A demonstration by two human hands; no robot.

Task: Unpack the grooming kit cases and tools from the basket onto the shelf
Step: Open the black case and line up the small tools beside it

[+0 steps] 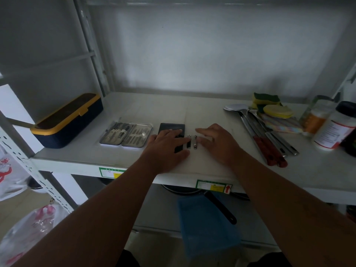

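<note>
- While both hands lie flat on the shelf [212, 116], the left hand [166, 149] presses straight fingers on the black case [172, 128], probably steadying it.
- The right hand [215, 142] rests relaxed, gripping nothing, just beside two nail clippers [192, 141], seemingly aligning them.
- An open grooming kit [126, 136] lies left of the case: two silver trays, tools strapped in rows.
- The basket is not identifiable.

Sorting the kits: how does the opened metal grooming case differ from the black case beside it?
The opened metal grooming case lies spread flat, silver, its tools showing in both halves; the black case is closed and dark, its contents hidden. The metal case lies untouched, while the left hand rests flat across the black case. Both lie on the shelf.
</note>
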